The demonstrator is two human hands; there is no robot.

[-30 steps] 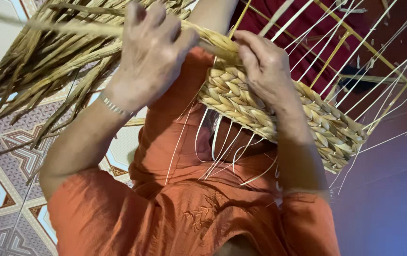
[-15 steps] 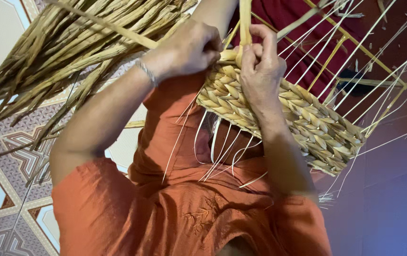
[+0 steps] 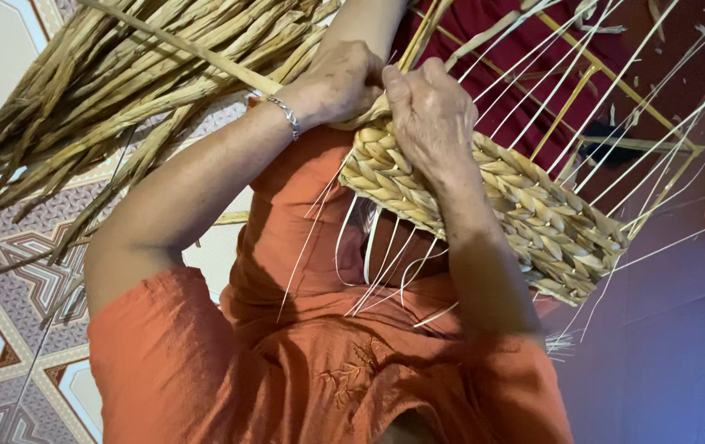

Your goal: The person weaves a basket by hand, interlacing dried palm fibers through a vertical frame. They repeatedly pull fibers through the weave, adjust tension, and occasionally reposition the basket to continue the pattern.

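Both hands are working at the edge of a woven band [image 3: 484,197]. The left hand [image 3: 340,82] is curling its fingers shut around a straw strand [image 3: 180,51], the right hand [image 3: 430,115] is pressing closed fingers onto the weave directly beneath them, while loose straw [image 3: 81,107] is fanning out beyond the left fingers.

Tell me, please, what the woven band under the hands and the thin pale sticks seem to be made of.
The woven band looks like dried plant fibre, perhaps rush or straw: tan, matte, twisted strands plaited in rows. The thin pale sticks look like split cane or rattan, smooth and stiff; the exact plant cannot be told.
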